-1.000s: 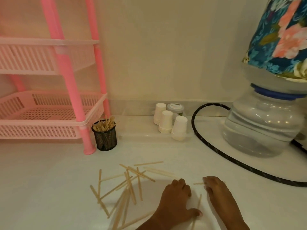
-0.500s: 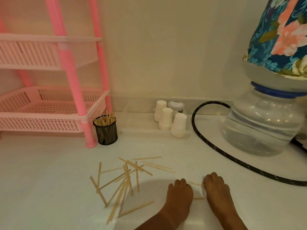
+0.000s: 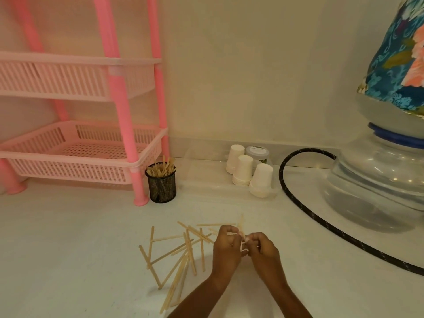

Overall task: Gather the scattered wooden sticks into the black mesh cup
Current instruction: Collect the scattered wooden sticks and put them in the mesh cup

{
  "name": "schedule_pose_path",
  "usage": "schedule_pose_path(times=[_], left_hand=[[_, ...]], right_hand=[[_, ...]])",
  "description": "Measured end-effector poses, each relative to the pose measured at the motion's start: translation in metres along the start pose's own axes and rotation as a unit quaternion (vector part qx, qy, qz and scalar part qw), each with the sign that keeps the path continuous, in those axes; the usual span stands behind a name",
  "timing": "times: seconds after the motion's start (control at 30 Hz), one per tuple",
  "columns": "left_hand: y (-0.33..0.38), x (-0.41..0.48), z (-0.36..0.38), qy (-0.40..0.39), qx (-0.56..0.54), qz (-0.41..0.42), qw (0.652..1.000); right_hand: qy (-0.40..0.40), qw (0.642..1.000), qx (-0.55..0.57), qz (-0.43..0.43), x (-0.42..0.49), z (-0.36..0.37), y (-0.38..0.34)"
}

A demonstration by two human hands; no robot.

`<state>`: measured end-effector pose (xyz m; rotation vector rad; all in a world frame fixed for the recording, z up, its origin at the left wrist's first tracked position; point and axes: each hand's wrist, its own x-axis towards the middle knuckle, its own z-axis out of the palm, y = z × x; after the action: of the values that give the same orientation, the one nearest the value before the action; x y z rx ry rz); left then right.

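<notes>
Wood shows pale above the rim of the black mesh cup point(image 3: 162, 185), which stands upright just beside the front leg of the pink rack point(image 3: 125, 125). The standing sticks point(image 3: 161, 169) inside it lean at slight angles. Right of and nearer to us than the cup, well apart from it, lie the loose sticks point(image 3: 181, 254). They are thin, flat and light tan, criss-crossed in an untidy heap, and a few trail toward the bottom edge.

At the heap's right side we see the left hand point(image 3: 226, 247) and right hand point(image 3: 263, 251) close together, both with fingers curled. Between them they pinch the held sticks point(image 3: 241, 223), whose blurred tips poke up past the knuckles (we cannot count them).

The white counter point(image 3: 68, 249) is smooth and matte and meets a plain cream wall point(image 3: 252, 65) at a low ledge. Along that ledge, past the rack, stand stacks of upturned paper cups point(image 3: 245, 171) in front of a lidded jar point(image 3: 257, 153). Next comes a black hose point(image 3: 296, 203) curving across the counter, then a clear water bottle point(image 3: 378, 180) under a floral cloth point(image 3: 399, 65).
</notes>
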<state>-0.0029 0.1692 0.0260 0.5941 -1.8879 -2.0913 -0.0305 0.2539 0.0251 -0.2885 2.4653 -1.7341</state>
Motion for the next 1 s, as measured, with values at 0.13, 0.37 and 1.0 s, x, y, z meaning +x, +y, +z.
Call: schedule_pose_path(times=[0.13, 0.37, 1.0], left_hand=[[-0.002, 0.012, -0.023, 0.042, 0.007, -0.033, 0.999], [0.014, 0.031, -0.077, 0.115, -0.056, -0.013, 0.992], [0.004, 0.049, -0.157, 0.085, 0.210, 0.026, 0.974]], right_hand=[[-0.035, 0.999, -0.014, -0.034, 0.007, 0.022, -0.011], [-0.108, 0.963, -0.205, -0.134, 0.034, 0.048, -0.014], [-0.193, 0.807, -0.517, -0.212, 0.038, 0.091, -0.030]])
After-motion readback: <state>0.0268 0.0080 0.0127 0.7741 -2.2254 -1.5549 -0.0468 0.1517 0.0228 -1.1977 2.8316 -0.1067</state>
